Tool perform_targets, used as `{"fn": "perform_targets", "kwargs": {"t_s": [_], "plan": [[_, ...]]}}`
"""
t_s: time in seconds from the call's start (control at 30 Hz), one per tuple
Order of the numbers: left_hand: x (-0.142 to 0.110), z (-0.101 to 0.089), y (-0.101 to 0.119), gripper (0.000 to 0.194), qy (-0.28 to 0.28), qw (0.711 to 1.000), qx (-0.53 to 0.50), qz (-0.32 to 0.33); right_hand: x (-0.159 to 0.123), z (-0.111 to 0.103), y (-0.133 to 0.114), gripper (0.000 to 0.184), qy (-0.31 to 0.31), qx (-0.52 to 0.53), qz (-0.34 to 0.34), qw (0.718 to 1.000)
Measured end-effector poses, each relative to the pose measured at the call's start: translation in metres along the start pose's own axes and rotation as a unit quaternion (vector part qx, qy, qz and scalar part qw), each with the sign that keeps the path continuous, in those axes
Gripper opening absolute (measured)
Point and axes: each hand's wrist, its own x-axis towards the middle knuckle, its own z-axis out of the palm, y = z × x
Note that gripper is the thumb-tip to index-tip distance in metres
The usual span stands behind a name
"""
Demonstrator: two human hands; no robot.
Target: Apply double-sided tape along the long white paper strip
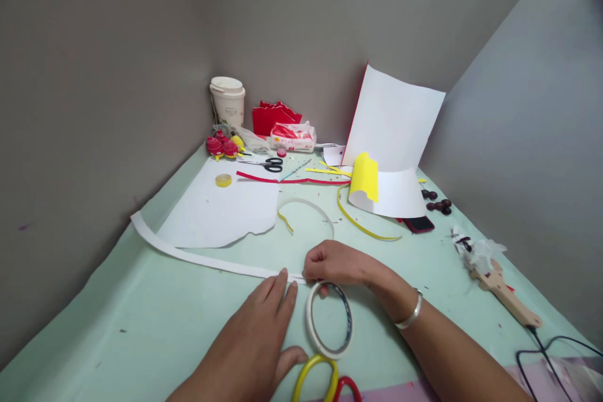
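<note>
Across the pale green table (141,326), a white strip (198,257) curves rightward; the left hand (252,326) lies palm down, thumb spread, fingertips at it, while the right hand (336,262) curls over its end, whether pinching I cannot tell, beside a tape roll (310,320)

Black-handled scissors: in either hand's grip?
No, the black-handled scissors lie farther back, while the left hand and right hand are at the white strip.

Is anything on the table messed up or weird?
A bit. The big white sheet on the left has a wavy, uneven near edge, as if roughly cut or torn. The red paper by the wall looks ragged on top, and tiny scraps dot the table.
</note>
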Motion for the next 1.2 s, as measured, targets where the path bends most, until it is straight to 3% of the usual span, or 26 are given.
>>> {"fn": "perform_targets", "kwargs": {"t_s": [0.4, 0.63, 0.93, 1.2], "plan": [[-0.002, 0.001, -0.001, 0.071, 0.003, 1.000, 0.006, -0.011, -0.003, 0.004, -0.002, 0.013, 0.024, -0.035, 0.002, 0.999], [-0.005, 0.026, -0.009, 0.079, 0.074, 0.997, 0.011, -0.007, -0.003, 0.005, -0.003, 0.013, 0.028, -0.041, 0.015, 0.999], [0.000, -0.008, 0.005, 0.069, -0.002, 1.000, 0.007, -0.020, -0.003, 0.003, -0.003, 0.013, 0.019, -0.012, 0.007, 1.000], [0.002, -0.010, 0.006, 0.064, -0.007, 1.000, 0.007, -0.012, 0.000, -0.001, 0.001, 0.014, -0.021, 0.091, 0.008, 0.996]]}}
